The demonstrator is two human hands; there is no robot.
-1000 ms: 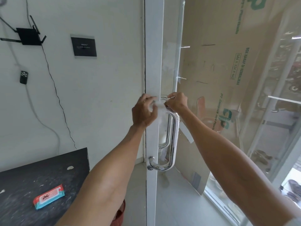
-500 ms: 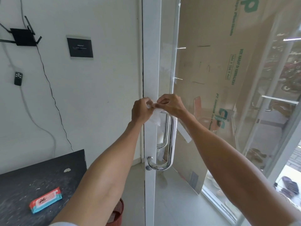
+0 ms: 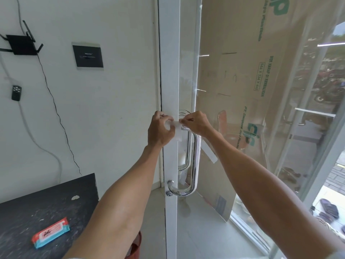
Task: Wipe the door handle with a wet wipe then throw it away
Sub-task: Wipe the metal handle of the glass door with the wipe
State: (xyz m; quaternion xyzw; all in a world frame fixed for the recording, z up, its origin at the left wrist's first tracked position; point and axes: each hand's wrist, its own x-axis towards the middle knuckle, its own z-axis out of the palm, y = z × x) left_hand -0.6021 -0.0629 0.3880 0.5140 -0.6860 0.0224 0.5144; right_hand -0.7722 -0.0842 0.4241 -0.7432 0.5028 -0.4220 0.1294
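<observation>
A chrome D-shaped door handle (image 3: 195,161) is fixed to the white frame of a glass door (image 3: 170,71). In front of its top bend I hold a white wet wipe (image 3: 177,128), stretched between both hands. My left hand (image 3: 160,130) pinches the wipe's left part against the door frame. My right hand (image 3: 196,124) pinches its right edge just above the handle's upper curve. Part of the wipe hangs down below my fingers. The handle's lower bend and the round lock (image 3: 169,193) are uncovered.
A dark table (image 3: 28,212) at lower left carries a red and blue wipes pack (image 3: 50,233). A red bin (image 3: 135,247) stands on the floor under my left arm. Router (image 3: 20,46), small remote (image 3: 16,92) and black panel (image 3: 87,56) hang on the white wall. Cardboard (image 3: 242,90) leans behind the glass.
My hands have drawn slightly apart at the handle's top, spreading the wipe flatter between them. The view has shifted a little.
</observation>
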